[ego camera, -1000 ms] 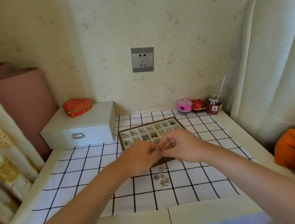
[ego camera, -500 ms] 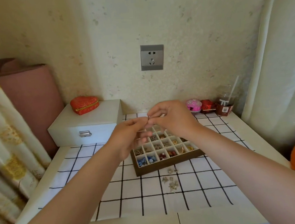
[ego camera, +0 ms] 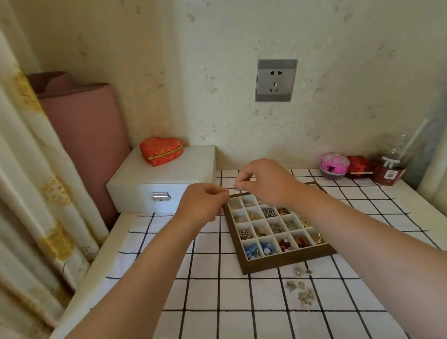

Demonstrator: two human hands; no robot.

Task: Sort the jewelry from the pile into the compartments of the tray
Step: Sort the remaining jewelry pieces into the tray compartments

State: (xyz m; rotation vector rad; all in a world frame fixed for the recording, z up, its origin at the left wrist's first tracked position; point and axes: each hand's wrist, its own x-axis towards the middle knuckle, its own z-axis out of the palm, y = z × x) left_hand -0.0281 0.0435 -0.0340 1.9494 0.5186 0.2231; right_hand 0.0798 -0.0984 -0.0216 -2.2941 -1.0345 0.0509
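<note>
Fingertips of my right hand are pinching a small silver piece over the far-left corner of the wooden tray, while my curled left hand is hovering just beside it, its hold impossible to tell, and the pile is lying on the checked cloth near the tray's front edge.

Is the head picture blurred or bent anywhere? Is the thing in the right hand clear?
Head view: the wide lens bends the curtain; light is soft, without glare; the piece the right hand pinches is too small and blurred to identify.
</note>
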